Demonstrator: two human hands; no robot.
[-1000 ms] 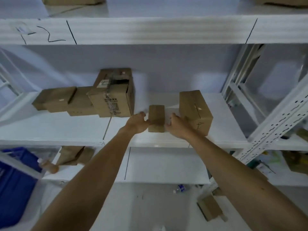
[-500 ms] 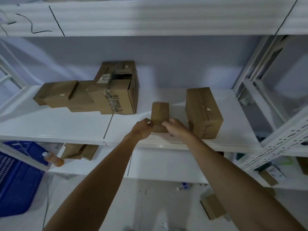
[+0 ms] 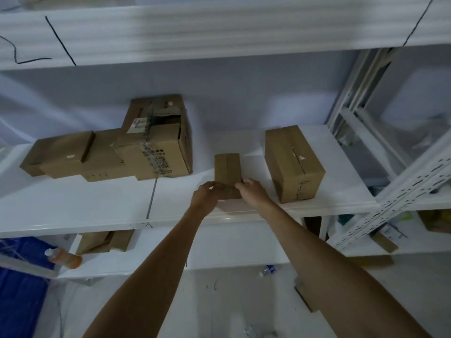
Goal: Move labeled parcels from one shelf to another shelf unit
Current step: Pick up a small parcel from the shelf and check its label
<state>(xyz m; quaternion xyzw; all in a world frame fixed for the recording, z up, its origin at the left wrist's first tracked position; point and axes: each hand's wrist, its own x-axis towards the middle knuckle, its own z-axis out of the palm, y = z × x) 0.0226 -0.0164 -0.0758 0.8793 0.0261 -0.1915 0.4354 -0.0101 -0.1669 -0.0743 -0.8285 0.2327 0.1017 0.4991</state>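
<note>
A small brown cardboard parcel (image 3: 227, 168) rests on the white middle shelf (image 3: 73, 206), near its front edge. My left hand (image 3: 204, 197) grips the parcel's near left corner and my right hand (image 3: 252, 192) grips its near right corner. To its right stands a taller parcel (image 3: 294, 163) with handwriting on its front face. To its left sits a large taped parcel (image 3: 158, 140) with a printed label, and flatter parcels (image 3: 66, 157) lie beside that.
An upper shelf beam (image 3: 219, 32) with black pen marks runs overhead. Below are a lower shelf with a folded carton (image 3: 105, 241), an orange bottle (image 3: 64, 258) and a blue crate (image 3: 19, 284). A perforated white upright (image 3: 400, 193) slants at the right. Cardboard scraps lie on the floor.
Both hands have slid toward the parcel's near end, with fingers curling over its front corners. The view has shifted slightly; the parcel stays on the shelf.
</note>
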